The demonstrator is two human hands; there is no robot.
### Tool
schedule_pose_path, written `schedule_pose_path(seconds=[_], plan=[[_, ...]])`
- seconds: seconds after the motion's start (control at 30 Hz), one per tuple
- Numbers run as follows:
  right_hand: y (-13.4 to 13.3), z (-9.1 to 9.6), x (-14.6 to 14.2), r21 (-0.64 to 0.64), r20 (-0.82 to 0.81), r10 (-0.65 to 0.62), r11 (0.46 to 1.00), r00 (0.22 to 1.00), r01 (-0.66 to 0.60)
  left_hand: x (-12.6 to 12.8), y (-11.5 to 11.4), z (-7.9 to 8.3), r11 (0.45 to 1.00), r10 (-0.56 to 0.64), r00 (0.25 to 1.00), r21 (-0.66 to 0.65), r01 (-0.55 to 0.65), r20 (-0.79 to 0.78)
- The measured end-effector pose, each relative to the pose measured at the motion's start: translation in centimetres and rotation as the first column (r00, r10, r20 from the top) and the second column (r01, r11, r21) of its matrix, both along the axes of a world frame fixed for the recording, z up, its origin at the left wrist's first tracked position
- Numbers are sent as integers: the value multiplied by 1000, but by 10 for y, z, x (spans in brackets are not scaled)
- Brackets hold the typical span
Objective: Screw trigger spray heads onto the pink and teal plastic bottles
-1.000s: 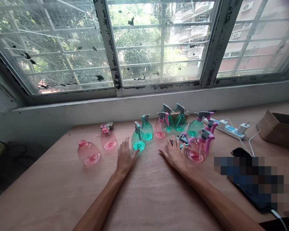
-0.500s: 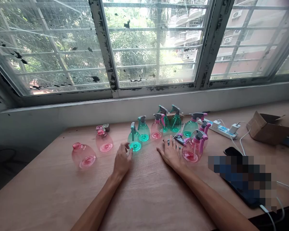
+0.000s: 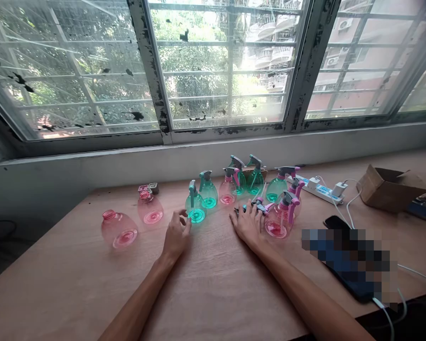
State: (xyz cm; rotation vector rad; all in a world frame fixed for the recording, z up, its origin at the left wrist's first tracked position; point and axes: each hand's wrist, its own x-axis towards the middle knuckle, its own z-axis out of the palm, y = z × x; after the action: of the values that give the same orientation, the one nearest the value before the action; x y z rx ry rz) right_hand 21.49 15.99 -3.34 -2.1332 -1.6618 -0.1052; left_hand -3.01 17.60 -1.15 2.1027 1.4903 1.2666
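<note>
My left hand [image 3: 177, 232] rests on the tabletop with its fingers loosely bent and the thumb apart. Its fingertips are beside a green spray bottle [image 3: 196, 213] with a grey and green trigger head; whether they touch cannot be made out. My right hand [image 3: 248, 223] lies flat, fingers spread, over part of a loose grey and pink spray head [image 3: 261, 207]. Close to its right stands a pink spray bottle [image 3: 277, 222] with its head on. Farther left are two headless pink bottles, one nearer me [image 3: 119, 228] and one behind [image 3: 151, 209].
Several more green and pink spray bottles [image 3: 255, 182] stand toward the wall. Small square items [image 3: 152, 188] sit at the back left. On the right are a power strip [image 3: 321, 190] with cables, a cardboard box [image 3: 386, 189] and a dark phone [image 3: 335, 222].
The view has shifted slightly, so everything appears a little farther left. My right hand's fingers sit slightly differently around the loose spray head. The bottles stay in place.
</note>
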Motion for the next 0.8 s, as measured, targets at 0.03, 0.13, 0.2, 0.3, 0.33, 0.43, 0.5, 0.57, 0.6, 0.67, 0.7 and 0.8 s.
schedule_pose_path(seconds=[0.03,0.13,0.2,0.3,0.33,0.43,0.5,0.57,0.6,0.67,0.7,0.8], plan=[[-3,2,-2,12,6,32,999,999,-32,0,0,0,1000,0,1000,-1,0,2],[-10,8,-8,57,10,126,990,992,-126,0,0,0,1000,1,1000,-2,-1,2],[-12,11,-8,96,-3,142,985,990,-141,0,0,0,1000,5,1000,-1,-5,0],[-10,10,1,129,-36,109,986,993,-104,0,0,0,1000,8,1000,5,-8,-4],[-8,9,6,127,-50,95,988,994,-88,1,-1,0,1000,9,1000,8,-8,-6],[-2,1,19,105,-101,60,993,993,-49,1,-1,0,1000,11,1000,21,-11,-12],[1,-4,25,102,-126,59,994,990,-46,1,-1,-1,999,15,1000,39,-15,-19],[3,-6,27,110,-140,76,992,987,-61,0,0,-2,998,21,999,67,-19,-30],[4,-7,28,116,-142,89,991,986,-73,1,0,-2,996,26,999,86,-23,-37],[5,-6,28,133,-144,115,986,983,-95,1,-1,-3,989,51,997,142,-44,-50],[5,-6,28,144,-144,122,984,982,-101,1,-1,-2,982,75,996,180,-63,-56],[3,-7,26,184,-150,121,978,981,-93,-1,-5,6,933,185,981,323,-159,-52]])
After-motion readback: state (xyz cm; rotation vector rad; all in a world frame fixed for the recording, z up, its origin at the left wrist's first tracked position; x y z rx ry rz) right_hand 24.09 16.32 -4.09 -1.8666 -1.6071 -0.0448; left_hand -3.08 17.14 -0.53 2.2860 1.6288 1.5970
